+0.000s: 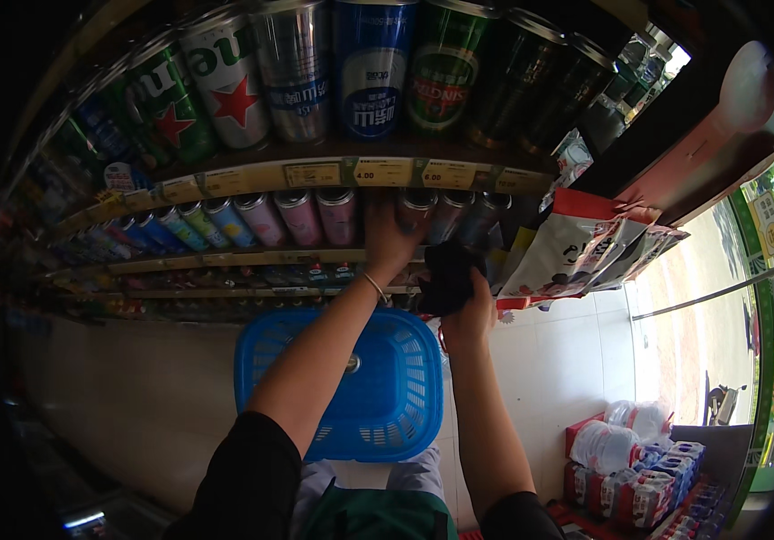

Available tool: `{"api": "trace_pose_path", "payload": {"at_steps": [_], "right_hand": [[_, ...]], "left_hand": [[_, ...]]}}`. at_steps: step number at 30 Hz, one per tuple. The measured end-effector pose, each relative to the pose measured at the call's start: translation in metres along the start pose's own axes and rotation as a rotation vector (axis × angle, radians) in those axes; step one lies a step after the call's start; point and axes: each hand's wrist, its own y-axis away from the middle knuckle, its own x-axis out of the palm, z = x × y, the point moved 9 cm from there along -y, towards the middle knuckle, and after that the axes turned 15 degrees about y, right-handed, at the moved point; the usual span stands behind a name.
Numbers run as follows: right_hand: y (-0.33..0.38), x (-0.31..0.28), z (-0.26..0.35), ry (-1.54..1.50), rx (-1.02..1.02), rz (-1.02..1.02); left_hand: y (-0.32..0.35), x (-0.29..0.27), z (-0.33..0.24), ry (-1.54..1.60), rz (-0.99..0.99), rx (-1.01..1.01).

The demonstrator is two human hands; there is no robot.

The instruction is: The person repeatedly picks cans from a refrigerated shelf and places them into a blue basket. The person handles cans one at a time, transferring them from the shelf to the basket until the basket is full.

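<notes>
One can (416,209) under the left hand (389,238), fingers wrapped on it: rigid, smooth, likely slippery; take mid-body. Right hand (468,310) clenches a soft dark cloth (448,274).

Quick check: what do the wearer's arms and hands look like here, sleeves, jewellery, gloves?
Both hands are bare, no gloves. The left hand has a thin light bracelet at the wrist. The right hand shows nothing worn. Both forearms are uncovered; black sleeves cover the upper arms, ending near the elbows. No watch or rings can be made out.
</notes>
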Motion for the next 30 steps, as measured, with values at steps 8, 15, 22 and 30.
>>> {"api": "trace_pose_path", "payload": {"at_steps": [8, 15, 22, 30], "right_hand": [[0.048, 0.067, 0.064, 1.058, -0.979, 0.019], [0.097, 0.135, 0.019, 1.771, -1.378, 0.225], [0.121, 0.156, -0.016, 1.735, -1.457, 0.333], [0.022, 0.094, -0.011, 0.81, -0.292, 0.012]], "left_hand": [[0.034, -0.032, -0.064, 0.425, 0.111, -0.219], [0.062, -0.08, -0.055, 0.233, 0.117, -0.299], [0.084, -0.118, -0.031, 0.176, 0.123, -0.364], [0.112, -0.132, 0.012, 0.554, 0.163, -0.638]]}}
